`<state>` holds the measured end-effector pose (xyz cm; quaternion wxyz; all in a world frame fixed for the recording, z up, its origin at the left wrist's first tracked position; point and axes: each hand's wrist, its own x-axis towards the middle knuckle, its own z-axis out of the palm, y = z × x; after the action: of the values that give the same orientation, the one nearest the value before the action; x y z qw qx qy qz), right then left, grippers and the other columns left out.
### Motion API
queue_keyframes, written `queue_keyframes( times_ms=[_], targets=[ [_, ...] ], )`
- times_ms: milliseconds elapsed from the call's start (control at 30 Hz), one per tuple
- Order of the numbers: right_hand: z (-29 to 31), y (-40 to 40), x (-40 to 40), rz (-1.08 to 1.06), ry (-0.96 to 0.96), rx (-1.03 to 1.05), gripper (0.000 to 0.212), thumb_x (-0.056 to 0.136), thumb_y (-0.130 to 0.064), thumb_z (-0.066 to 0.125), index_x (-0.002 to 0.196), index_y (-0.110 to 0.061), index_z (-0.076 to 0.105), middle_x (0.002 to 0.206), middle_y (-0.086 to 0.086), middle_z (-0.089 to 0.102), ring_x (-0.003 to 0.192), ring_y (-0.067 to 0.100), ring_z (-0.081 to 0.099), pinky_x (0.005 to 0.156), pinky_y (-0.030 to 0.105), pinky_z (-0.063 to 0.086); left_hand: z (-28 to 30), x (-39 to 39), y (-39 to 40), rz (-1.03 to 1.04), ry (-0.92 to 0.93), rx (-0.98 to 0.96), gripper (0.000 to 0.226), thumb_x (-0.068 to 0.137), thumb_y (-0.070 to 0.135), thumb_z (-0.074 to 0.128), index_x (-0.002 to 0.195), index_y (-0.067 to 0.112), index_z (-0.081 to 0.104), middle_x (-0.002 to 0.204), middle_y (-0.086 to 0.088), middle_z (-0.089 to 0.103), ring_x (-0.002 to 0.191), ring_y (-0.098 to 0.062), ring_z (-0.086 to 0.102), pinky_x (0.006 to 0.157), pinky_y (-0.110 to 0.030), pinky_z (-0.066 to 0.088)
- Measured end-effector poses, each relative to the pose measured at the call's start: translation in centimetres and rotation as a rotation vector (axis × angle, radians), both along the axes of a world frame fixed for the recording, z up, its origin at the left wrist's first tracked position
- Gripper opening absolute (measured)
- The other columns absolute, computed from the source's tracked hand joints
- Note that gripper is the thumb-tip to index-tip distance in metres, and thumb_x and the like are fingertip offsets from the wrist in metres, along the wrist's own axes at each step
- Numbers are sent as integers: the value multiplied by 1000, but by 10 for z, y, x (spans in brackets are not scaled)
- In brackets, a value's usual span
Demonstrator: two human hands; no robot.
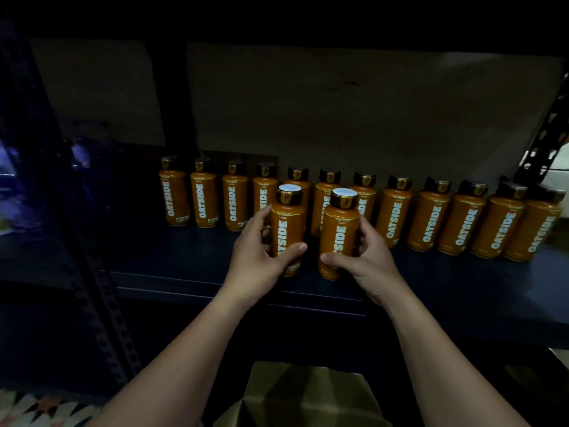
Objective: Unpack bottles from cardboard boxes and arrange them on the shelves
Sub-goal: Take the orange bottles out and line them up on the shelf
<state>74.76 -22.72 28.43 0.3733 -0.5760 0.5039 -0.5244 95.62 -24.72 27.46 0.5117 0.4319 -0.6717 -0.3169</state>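
Note:
Two orange bottles with dark caps and white tops stand upright near the front of the dark shelf (184,257). My left hand (261,257) grips the left bottle (288,229) around its lower body. My right hand (366,257) grips the right bottle (338,232) the same way. Behind them a row of several matching orange bottles (428,220) stretches across the shelf from left to right.
A cardboard box (308,392) sits below me, between my forearms. Brown cardboard (369,118) backs the shelf. Perforated metal uprights stand at the left (101,297) and far right (545,134). The scene is dim.

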Motion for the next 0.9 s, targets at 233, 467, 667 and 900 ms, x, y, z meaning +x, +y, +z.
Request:
queue_keyframes(
  times_ms=[233,467,667,900],
  targets=[
    [7,0,50,-49,106,-26,96,78,-11,84,155,-28,28,124,-21,43,120,4,35,99,29,34,6,65,-3,144,-32,-15,88,82,33,83,154,35,34,147,17,43,132,-3,43,106,-29,46],
    [-1,-38,140,50,175,-60,90,76,-23,88,149,-33,36,146,-11,48,134,12,47,112,45,43,4,128,-15,274,77,-29,83,80,25,86,147,34,38,134,13,58,123,-7,58,103,-32,52],
    [-5,-66,201,85,204,-101,86,79,-26,86,148,-34,35,144,-9,50,131,12,49,109,39,44,-2,155,-27,342,39,-82,77,85,24,82,148,35,38,127,22,53,110,6,57,94,-17,50],
    [-6,-84,235,78,197,-146,81,81,-20,84,147,-28,39,137,-9,52,123,8,50,96,25,43,-10,173,-44,497,-67,-152,80,90,25,76,156,32,32,138,3,35,117,0,40,86,2,31]
  ],
)
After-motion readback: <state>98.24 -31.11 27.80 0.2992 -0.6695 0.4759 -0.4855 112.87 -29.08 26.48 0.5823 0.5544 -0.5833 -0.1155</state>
